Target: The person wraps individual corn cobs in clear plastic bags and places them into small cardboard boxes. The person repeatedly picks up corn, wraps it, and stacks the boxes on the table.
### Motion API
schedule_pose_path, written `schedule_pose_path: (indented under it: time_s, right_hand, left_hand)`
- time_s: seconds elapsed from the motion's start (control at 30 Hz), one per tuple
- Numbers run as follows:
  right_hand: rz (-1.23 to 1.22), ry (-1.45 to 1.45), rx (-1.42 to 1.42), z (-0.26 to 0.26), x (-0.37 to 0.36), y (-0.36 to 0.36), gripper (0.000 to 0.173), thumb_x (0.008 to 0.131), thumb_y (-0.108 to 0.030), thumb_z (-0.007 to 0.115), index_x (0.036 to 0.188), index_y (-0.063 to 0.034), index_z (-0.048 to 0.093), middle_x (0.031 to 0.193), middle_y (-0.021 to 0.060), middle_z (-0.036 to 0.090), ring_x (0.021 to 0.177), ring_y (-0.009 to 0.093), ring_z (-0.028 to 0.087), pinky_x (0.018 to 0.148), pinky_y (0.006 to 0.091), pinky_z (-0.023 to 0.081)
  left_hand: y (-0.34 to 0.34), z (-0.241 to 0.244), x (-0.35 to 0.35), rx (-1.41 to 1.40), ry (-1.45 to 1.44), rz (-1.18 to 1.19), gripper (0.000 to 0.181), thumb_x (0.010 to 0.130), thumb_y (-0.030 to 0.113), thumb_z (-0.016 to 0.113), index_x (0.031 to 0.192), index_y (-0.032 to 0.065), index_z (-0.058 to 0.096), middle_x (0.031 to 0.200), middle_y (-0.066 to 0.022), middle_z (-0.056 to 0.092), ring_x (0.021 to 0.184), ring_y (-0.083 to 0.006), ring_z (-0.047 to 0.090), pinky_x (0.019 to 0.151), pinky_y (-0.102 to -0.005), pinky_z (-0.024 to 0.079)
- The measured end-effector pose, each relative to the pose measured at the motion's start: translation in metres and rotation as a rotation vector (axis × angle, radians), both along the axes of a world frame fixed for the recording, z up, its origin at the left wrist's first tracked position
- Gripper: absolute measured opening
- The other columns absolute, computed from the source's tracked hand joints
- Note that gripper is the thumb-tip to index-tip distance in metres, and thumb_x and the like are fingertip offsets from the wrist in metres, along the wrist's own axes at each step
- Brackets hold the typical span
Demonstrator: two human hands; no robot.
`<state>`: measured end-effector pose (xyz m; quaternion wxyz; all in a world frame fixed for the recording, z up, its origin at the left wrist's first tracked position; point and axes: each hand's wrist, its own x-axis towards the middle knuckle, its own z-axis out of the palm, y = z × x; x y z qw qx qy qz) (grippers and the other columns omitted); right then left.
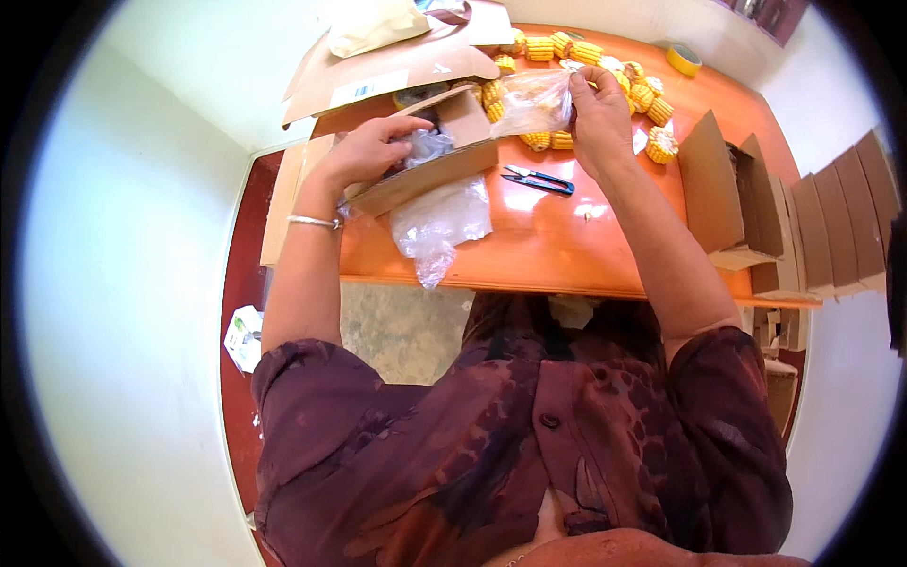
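Observation:
My right hand (602,117) pinches the edge of a clear plastic bag (531,103) between thumb and fingers, above the table. Yellow corn pieces show behind or through it; whether it holds anything, I cannot tell. My left hand (372,149), with a bracelet at the wrist, reaches over the near left side of an open cardboard box (432,181). Its index finger and thumb lie by crumpled clear plastic (429,147) inside the box; the other fingers are partly hidden. A flattened plastic bag (443,220) lies in front of the box.
Black-handled thread snips (538,181) lie on the orange table (553,248). Several cut corn cob pieces (662,145) spread behind. A yellow tape roll (684,60) rests at the back. Open cardboard boxes (716,191) line the right; a cardboard sheet (397,64) sits back left.

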<state>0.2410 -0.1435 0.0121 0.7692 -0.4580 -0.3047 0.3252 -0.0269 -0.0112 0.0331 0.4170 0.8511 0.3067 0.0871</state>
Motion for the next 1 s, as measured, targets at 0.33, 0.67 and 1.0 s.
schedule_pose_path:
  time_s: [0.33, 0.67, 1.0]
  right_hand:
    - [-0.063, -0.158, 0.028, -0.012, 0.015, -0.045, 0.009, 0.097, -0.012, 0.054, 0.104, -0.0076, 0.053, 0.083, -0.0008, 0.057, 0.071, 0.006, 0.053, 0.060, 0.0213, 0.046]
    - [0.033, -0.275, -0.020, -0.016, 0.012, -0.077, 0.016, 0.097, -0.016, 0.055, 0.109, -0.0057, 0.053, 0.085, 0.0006, 0.060, 0.073, 0.006, 0.056, 0.062, 0.0202, 0.047]
    - [0.500, -0.237, -0.268, -0.032, 0.043, -0.125, 0.033, 0.082, -0.009, 0.071, 0.111, -0.0031, 0.057, 0.094, 0.0030, 0.064, 0.081, 0.010, 0.061, 0.070, 0.0228, 0.052]
  left_hand:
    - [-0.064, 0.037, 0.024, 0.726, -0.163, 0.177, 0.026, 0.086, 0.019, 0.065, 0.106, 0.0021, 0.065, 0.089, -0.0150, 0.069, 0.081, -0.0282, 0.066, 0.073, -0.0333, 0.052]
    - [-0.127, -0.029, 0.110, -0.242, -0.558, 0.068, 0.016, 0.083, 0.007, 0.065, 0.096, -0.0021, 0.064, 0.082, -0.0063, 0.067, 0.064, -0.0097, 0.059, 0.055, -0.0222, 0.047]
    - [-0.126, -0.041, 0.112, -0.514, -0.670, 0.191, 0.008, 0.085, 0.002, 0.059, 0.092, 0.0012, 0.064, 0.075, -0.0040, 0.064, 0.064, -0.0103, 0.059, 0.054, -0.0232, 0.049]
